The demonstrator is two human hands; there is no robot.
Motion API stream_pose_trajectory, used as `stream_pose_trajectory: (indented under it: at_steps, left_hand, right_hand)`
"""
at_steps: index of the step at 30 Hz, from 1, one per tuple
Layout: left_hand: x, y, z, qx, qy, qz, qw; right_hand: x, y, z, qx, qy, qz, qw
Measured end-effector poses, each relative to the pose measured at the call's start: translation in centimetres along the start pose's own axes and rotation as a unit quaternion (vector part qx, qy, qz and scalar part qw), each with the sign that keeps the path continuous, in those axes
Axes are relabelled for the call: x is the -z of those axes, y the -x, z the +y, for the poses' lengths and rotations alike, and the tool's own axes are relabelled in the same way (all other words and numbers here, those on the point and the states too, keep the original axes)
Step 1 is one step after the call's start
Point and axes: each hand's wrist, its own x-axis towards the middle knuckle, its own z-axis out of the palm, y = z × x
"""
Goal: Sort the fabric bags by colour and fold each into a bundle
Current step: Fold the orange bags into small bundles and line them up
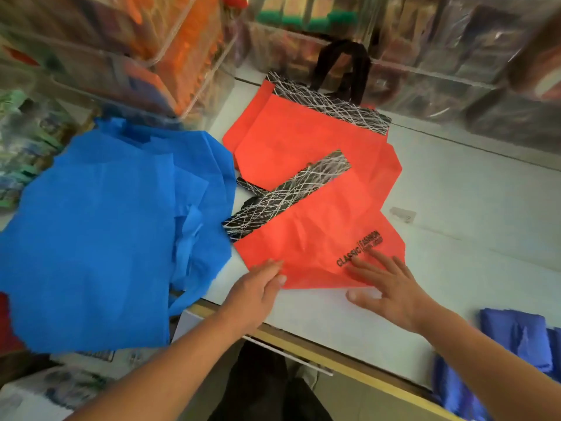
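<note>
Two red fabric bags lie overlapped on the white table (470,189): the nearer red bag (315,238) partly covers the farther red bag (303,138). The right hand (391,287) has its grip spread flat, fingertips pressing the nearer bag beside its black print (359,249). The left hand (261,281) rests on that bag's near corner; whether it pinches the edge I cannot tell through the blur. Folding now could drag the bag beneath askew. The blue heap (100,226) touches the red at left and reaches the table's near edge; a nudge might send it off.
</note>
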Motion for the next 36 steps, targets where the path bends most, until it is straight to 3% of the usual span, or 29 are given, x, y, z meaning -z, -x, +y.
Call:
stream_pose_trajectory:
  at_steps: [4,7,9,12,13,16,20,23,27,29,31,33,36]
  left_hand:
    - [0.6,0.9,1.0,0.043,0.054,0.041,0.997]
    - [1.1,1.2,1.6,0.055,0.089,0.088,0.991]
    - [1.7,1.1,2.1,0.059,0.098,0.118,0.986]
    - [2.7,0.4,2.4,0.075,0.111,0.157,0.979]
    - [2.8,0.0,2.2,0.086,0.105,0.157,0.978]
    - [2.6,-1.2,1.6,0.105,0.018,0.119,0.987]
    - [1.4,-2.5,0.7,0.120,-0.028,0.153,0.980]
    - [0.7,-3.8,-0.3,0.099,-0.038,0.200,0.974]
    - [0.6,-5.0,-0.3,0.093,-0.073,0.206,0.971]
    - [0.5,-5.2,-0.3,0.058,-0.174,0.229,0.956]
    - [-0.2,-5.3,-0.6,-0.051,-0.289,0.177,0.940]
    - [-1.3,-5.4,-0.5,-0.160,-0.315,0.070,0.933]
    - [-2.8,-5.4,-0.9,-0.158,-0.367,-0.016,0.917]
  right_hand:
    - [0.6,2.6,1.3,0.084,0.147,-0.024,0.985]
    - [1.2,4.4,1.3,0.129,0.157,-0.014,0.979]
    - [1.6,5.7,1.6,0.111,0.088,-0.066,0.988]
    - [3.0,7.6,1.9,0.020,-0.147,-0.130,0.980]
    - [3.0,7.8,2.0,0.005,-0.217,-0.112,0.970]
    - [1.1,7.5,2.8,-0.093,-0.331,0.039,0.938]
    - [-1.8,4.7,2.6,-0.214,-0.364,0.211,0.882]
    - [-2.0,2.1,2.0,-0.257,-0.354,0.265,0.860]
    - [-2.8,-0.7,2.1,-0.291,-0.319,0.270,0.860]
    - [-3.2,-1.4,1.8,-0.314,-0.280,0.277,0.864]
    - [-3.7,-1.5,1.7,-0.331,-0.247,0.285,0.865]
    - [-4.0,-1.4,1.4,-0.335,-0.244,0.297,0.860]
    - [-4.5,-1.5,1.3,-0.313,-0.211,0.360,0.853]
